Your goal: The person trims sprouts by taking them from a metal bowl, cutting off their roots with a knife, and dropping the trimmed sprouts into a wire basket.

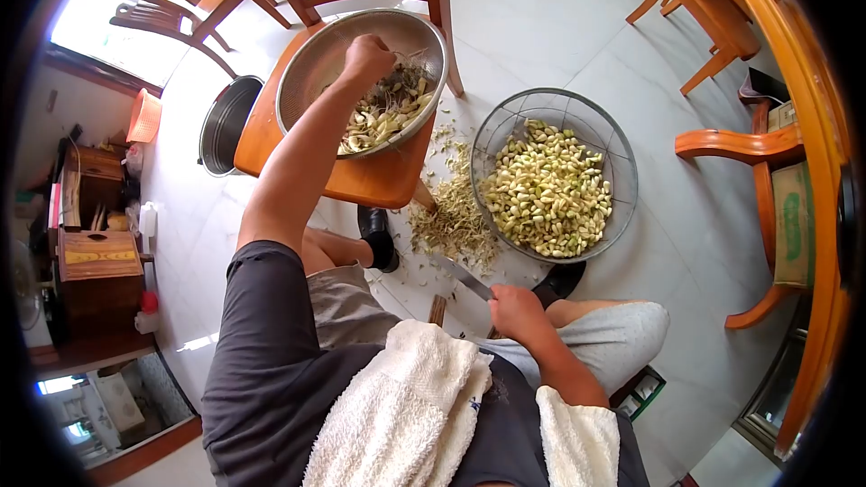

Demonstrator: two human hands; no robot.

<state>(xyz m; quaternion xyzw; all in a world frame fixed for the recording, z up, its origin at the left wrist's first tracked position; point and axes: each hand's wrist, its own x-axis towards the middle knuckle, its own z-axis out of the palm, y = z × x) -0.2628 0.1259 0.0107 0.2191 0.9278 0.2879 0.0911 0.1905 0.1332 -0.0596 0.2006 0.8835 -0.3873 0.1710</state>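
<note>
My left hand reaches into a metal colander that sits on a wooden chair. Its fingers are curled together above the pile, and what they pinch, if anything, is hidden. Inside lie pale, slender bulbs with dark, stringy roots. Near my right knee, my right hand grips a knife by the handle, its blade pointing up and left over the floor. A round mesh basket beside the chair holds many trimmed, whitish-green bulbs.
Dry trimmings are scattered on the tiles between chair and basket. A dark metal bucket stands left of the chair. Wooden furniture lines the right side. A white towel hangs over my chest.
</note>
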